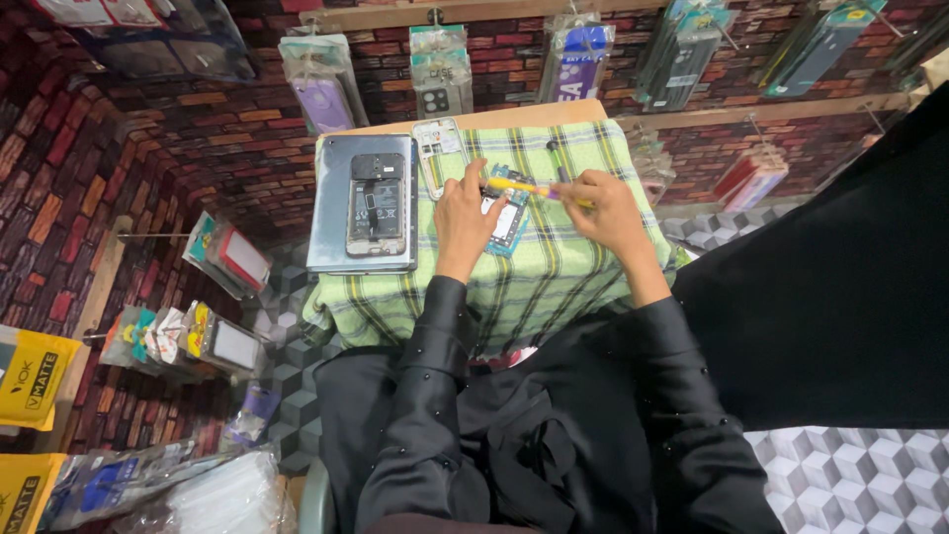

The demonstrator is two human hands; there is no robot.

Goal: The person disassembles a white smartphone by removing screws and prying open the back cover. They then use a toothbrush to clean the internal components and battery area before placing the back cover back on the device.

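Observation:
A small table carries a green checked cloth [563, 267]. On it my left hand [463, 216] presses down on a blue-green circuit board [509, 222]. My right hand [608, 210] grips a yellow-handled screwdriver [529, 187], whose tip points left toward the board's upper edge by my left fingers. To the left, an opened phone [376, 205] with its battery showing lies on a grey slab [331, 213]. A pale phone frame [438, 148] rests at the far edge of the cloth.
Packaged phone cases [442, 71] hang on rails along the brick-pattern wall behind the table. More packets [213, 341] hang at the left. A dark draped cloth [840, 277] stands at the right. The floor has a grey cube pattern [870, 485].

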